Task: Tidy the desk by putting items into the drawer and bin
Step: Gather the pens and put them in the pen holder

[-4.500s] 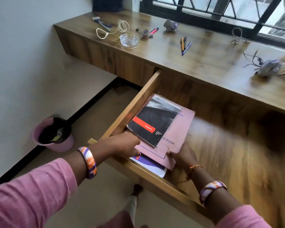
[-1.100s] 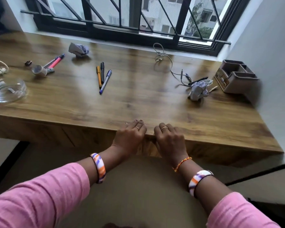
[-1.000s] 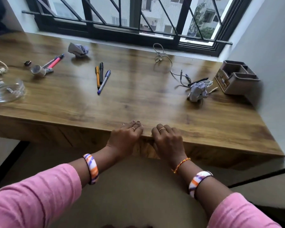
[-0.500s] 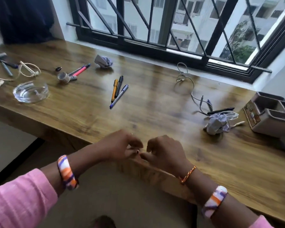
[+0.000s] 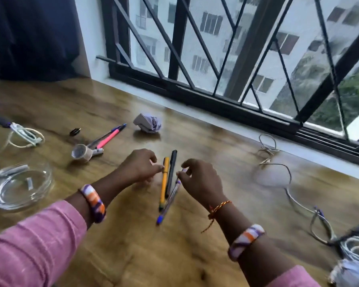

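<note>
- Head view: I see the wooden counter [image 5: 133,245] under a barred window [image 5: 236,59].
- A glass dish [image 5: 19,186] stands at the left edge of the counter; a white cable [image 5: 288,183] lies at the right.
- My left hand [image 5: 139,168] has curled fingers, and the fingertips touch the yellow pen [image 5: 164,183]; I cannot tell if it really grasps it.
- My right hand [image 5: 199,181] pinches the top end of the blue pen [image 5: 168,201].
- The black pen [image 5: 171,170] lies between these two pens, all three close together on the counter.
- A crumpled paper ball [image 5: 148,125] lies behind them, nearer to the window.
</note>
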Demonstrator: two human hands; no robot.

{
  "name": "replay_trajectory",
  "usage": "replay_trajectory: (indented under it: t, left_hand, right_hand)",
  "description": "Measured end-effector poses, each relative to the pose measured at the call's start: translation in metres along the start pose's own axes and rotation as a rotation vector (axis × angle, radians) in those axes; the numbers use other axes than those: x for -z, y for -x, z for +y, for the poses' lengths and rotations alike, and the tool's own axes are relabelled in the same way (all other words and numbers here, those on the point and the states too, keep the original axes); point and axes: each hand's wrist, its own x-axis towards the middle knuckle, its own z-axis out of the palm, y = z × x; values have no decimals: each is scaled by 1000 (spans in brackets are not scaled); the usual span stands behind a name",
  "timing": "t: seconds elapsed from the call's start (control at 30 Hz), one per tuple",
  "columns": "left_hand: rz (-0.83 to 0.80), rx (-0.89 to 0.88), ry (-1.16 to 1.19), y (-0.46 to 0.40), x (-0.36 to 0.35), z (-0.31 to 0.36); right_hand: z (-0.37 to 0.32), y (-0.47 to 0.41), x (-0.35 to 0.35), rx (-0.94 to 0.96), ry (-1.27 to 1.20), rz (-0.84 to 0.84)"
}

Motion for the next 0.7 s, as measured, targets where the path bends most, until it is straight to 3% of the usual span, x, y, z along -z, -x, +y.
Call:
replay_trajectory:
  t: [0.43,0.57,0.7]
  left_hand:
    - [-2,35,0,-48,7,-5]
    - [46,65,13,-46,21,-4]
    - [41,77,171,-37,36,5]
  right_hand:
    - [-21,-74,-31,-192,18,-19]
    - [-21,-76,-29,-280,-279,16]
    - [-21,-65,-4,-288,-676,62]
